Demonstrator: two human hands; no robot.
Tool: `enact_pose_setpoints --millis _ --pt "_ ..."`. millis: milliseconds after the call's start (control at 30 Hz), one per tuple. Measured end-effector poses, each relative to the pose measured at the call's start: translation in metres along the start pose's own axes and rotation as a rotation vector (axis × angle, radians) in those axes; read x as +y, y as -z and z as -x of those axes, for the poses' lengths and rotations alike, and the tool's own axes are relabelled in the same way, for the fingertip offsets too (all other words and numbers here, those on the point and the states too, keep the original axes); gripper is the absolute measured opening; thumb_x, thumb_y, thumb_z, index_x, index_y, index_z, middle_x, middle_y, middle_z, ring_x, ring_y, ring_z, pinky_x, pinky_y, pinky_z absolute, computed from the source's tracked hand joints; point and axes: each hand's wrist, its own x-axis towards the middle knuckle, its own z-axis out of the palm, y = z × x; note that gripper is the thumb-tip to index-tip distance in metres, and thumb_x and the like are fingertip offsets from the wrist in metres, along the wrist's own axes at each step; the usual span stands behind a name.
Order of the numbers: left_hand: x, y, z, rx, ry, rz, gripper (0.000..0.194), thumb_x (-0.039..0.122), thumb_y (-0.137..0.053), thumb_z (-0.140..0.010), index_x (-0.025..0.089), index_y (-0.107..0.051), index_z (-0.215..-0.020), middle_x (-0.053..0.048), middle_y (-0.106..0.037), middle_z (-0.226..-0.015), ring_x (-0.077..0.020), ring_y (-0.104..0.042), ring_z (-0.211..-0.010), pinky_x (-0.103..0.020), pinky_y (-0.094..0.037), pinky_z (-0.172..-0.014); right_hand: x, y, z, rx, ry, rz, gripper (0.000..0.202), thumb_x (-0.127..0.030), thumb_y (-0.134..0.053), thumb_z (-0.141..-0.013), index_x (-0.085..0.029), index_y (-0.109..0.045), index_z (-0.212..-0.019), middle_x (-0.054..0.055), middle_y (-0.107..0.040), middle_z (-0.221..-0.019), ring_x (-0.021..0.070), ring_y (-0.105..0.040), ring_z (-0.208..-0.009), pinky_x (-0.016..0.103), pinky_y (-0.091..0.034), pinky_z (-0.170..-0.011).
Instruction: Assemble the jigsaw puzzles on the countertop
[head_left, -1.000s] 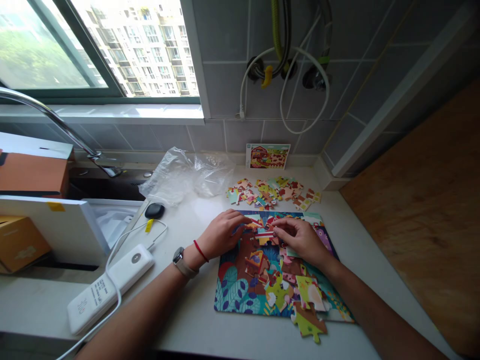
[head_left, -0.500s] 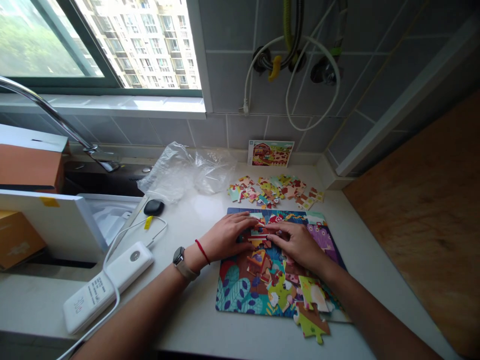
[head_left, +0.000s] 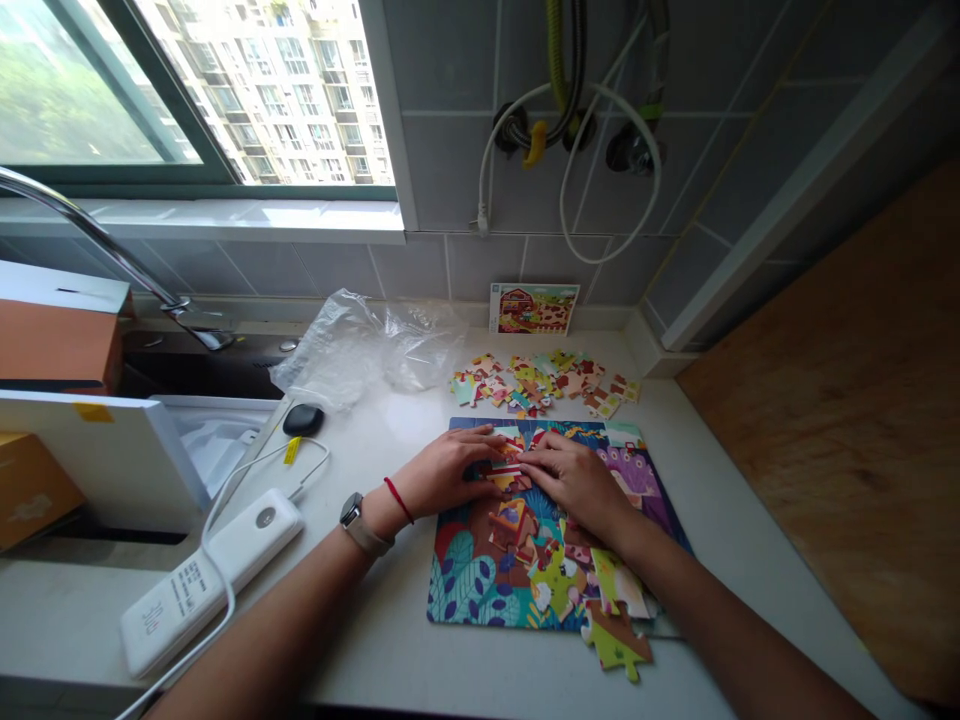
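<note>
On a colourful puzzle board, a few joined jigsaw pieces with red, white and yellow parts lie between my hands. My left hand grips them from the left, thumb low and fingers along the top. From the right, my right hand presses its thumb and bent fingers on their edge. Partly under my right forearm, several loose green and brown pieces overlap the board's lower right, one hanging past its front edge. Another small cluster of pieces, orange and brown, sits just below my hands.
Behind the board lies a heap of jigsaw pieces, with a picture card leaning on the wall. Crumpled clear plastic lies to the left. A white power bank with a cable, a sink with boxes and a faucet are further left.
My right fingers have bent in closer against the joined pieces, and the hand has shifted slightly left. My left hand keeps its hold. The whole view has shifted slightly.
</note>
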Motion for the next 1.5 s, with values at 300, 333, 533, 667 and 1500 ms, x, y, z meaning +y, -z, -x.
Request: enact_pose_setpoints --millis 300,333,533,667,1500 --pt "0.001 0.003 0.000 0.021 -0.056 -0.047 0.034 0.046 -0.078 -0.094 0.021 -0.080 -0.117 -0.013 -0.069 -0.141 -0.0323 -0.063 -0.135 -0.048 -0.052 -0.118 -0.012 0.007 0.003 -0.051 0.004 0.140 0.024 -0.030 -0.062 -0.102 -0.028 -0.084 -0.109 0.006 -0.069 -0.098 0.0207 -0.069 -0.086 0.031 -0.054 -0.078" --pt "0.002 0.003 0.000 0.021 -0.062 -0.052 0.035 0.046 -0.078 -0.093 0.020 -0.080 -0.116 -0.013 -0.069 -0.141 -0.0323 -0.063 -0.135 -0.047 -0.052 -0.118 -0.014 0.008 0.003 -0.056 0.010 0.149 0.024 -0.030 -0.061 -0.102 -0.027 -0.084 -0.108 0.006 -0.069 -0.098 0.0207 -0.069 -0.088 0.031 -0.054 -0.079" --pt "0.002 0.003 0.000 0.021 -0.069 -0.076 0.036 0.048 -0.077 -0.094 0.019 -0.081 -0.117 -0.013 -0.069 -0.141 -0.0335 -0.063 -0.135 -0.049 -0.054 -0.116 -0.015 0.009 0.004 -0.072 0.054 0.193 0.022 -0.030 -0.062 -0.103 -0.026 -0.082 -0.110 0.005 -0.066 -0.097 0.0212 -0.066 -0.091 0.031 -0.053 -0.079" --pt "0.001 -0.001 0.000 0.055 -0.062 -0.095 0.036 0.048 -0.076 -0.095 0.021 -0.080 -0.117 -0.012 -0.071 -0.138 -0.0326 -0.064 -0.134 -0.049 -0.056 -0.113 -0.013 0.007 0.005 -0.084 0.088 0.232 0.019 -0.029 -0.063 -0.102 -0.025 -0.081 -0.108 0.006 -0.065 -0.098 0.0224 -0.065 -0.092 0.033 -0.052 -0.078" --pt "0.010 0.011 0.000 0.093 -0.044 -0.125 0.034 0.052 -0.065 -0.100 0.019 -0.075 -0.096 -0.007 -0.070 -0.087 -0.0213 -0.064 -0.081 -0.035 -0.054 -0.077 0.013 0.025 0.004 0.271 -0.103 -0.189 0.026 -0.042 -0.065 -0.098 -0.022 -0.081 -0.092 0.006 -0.073 -0.088 0.0227 -0.068 -0.079 0.033 -0.053 -0.071"
